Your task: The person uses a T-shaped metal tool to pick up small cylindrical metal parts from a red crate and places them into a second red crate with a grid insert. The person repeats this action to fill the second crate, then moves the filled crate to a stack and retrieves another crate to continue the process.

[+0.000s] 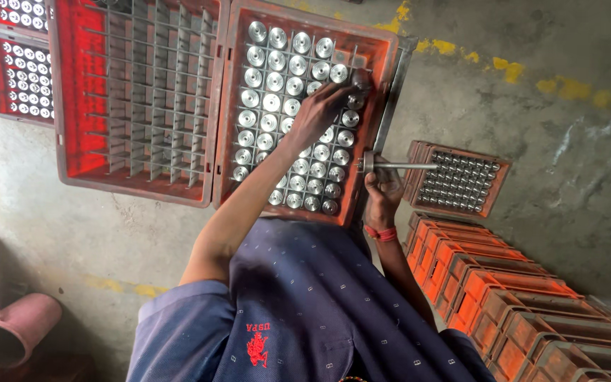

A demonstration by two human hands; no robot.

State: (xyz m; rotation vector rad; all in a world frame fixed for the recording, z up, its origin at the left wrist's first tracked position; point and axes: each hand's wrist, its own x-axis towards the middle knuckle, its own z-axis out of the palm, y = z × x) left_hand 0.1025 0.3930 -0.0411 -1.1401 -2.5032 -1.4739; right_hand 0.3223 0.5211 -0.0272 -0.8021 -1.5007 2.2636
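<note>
Upper centre of frame: our left hand (pixel 328 106) grasps one flanged part (pixel 359 79) at the red crate (pixel 370 134); right hand (pixel 383 185) grasps a shafted part (pixel 390 166); we seat each squarely.

Left arm (pixel 249 205) hides several discs in full crate (pixel 376 106), centre frame. Left fingertips blurred; grip on disc unclear. Right hand (pixel 383 187) palm hidden behind rod (pixel 397 166). Upper-left crates (pixel 19 71) cut by frame edge. Pink pipe (pixel 12 329), lower left, partly cut. Stacked orange crates (pixel 518 297) run off lower right.
</note>
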